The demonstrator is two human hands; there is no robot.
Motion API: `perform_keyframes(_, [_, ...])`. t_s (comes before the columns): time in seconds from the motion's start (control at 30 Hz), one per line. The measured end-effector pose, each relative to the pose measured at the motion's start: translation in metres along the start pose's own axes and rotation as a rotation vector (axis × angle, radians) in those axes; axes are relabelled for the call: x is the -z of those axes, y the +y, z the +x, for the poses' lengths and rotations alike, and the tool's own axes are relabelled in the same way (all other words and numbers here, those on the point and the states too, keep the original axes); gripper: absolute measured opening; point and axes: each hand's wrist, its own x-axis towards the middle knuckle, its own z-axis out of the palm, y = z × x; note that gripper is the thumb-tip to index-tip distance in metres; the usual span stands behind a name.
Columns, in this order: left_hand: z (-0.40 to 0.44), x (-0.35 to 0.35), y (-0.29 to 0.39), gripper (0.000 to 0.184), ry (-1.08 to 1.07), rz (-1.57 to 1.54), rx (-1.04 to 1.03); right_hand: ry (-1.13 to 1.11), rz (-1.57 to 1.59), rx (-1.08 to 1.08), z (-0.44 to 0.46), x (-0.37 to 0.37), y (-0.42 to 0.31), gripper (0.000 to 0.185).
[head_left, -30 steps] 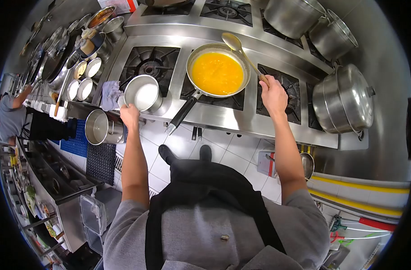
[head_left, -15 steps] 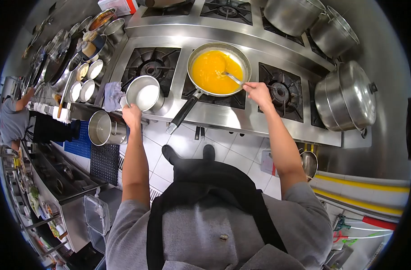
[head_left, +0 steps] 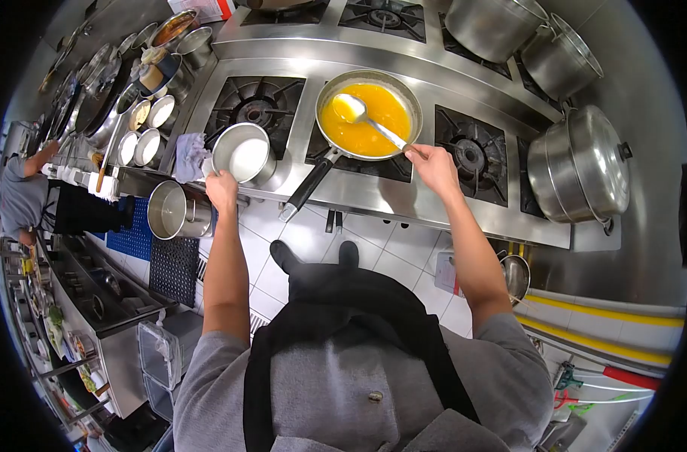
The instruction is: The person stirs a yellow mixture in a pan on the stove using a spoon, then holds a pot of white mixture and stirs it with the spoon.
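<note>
In the head view, my right hand [head_left: 435, 167] grips the handle of a large metal spoon [head_left: 385, 134]. The spoon's bowl rests in the orange-yellow liquid [head_left: 373, 113] that fills much of a frying pan [head_left: 416, 102] on the middle front burner. The black pan handle [head_left: 311, 183] points toward me, with no hand on it. My left hand [head_left: 221, 188] is closed on the side of a small metal pot [head_left: 265, 167] with white contents, at the left front burner. A bluish cloth [head_left: 190, 157] lies just left of that pot.
A large lidded pot [head_left: 577, 164] stands at the right, with tall pots [head_left: 494, 30] behind. An empty-looking metal pot [head_left: 169, 211] is below the left edge. Containers of white contents [head_left: 161, 111] line the left counter. Another person [head_left: 23, 192] is at far left.
The spoon has moved from above the pan's far rim down into the liquid, its bowl now further left than half a second ago. My right hand came down and left. My left hand stays at the pot.
</note>
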Motion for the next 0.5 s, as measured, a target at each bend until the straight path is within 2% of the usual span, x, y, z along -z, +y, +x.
perform_keyframes(0.07, [0.001,-0.001,0.0,0.043,-0.008,0.002,0.005,0.025,-0.143,0.038,-0.015,0.009,-0.007,0.035])
perform_keyframes(0.27, [0.001,-0.003,-0.005,0.043,0.014,-0.022,-0.012,0.012,-0.309,0.198,-0.046,0.033,-0.001,0.035])
perform_keyframes(0.37, [0.003,-0.005,-0.006,0.042,0.015,0.008,-0.025,0.025,-0.418,0.316,-0.051,0.044,0.008,0.033])
perform_keyframes(0.5, [-0.004,0.004,0.003,0.043,-0.012,-0.007,-0.01,0.059,-0.503,0.357,-0.035,0.052,0.02,0.032])
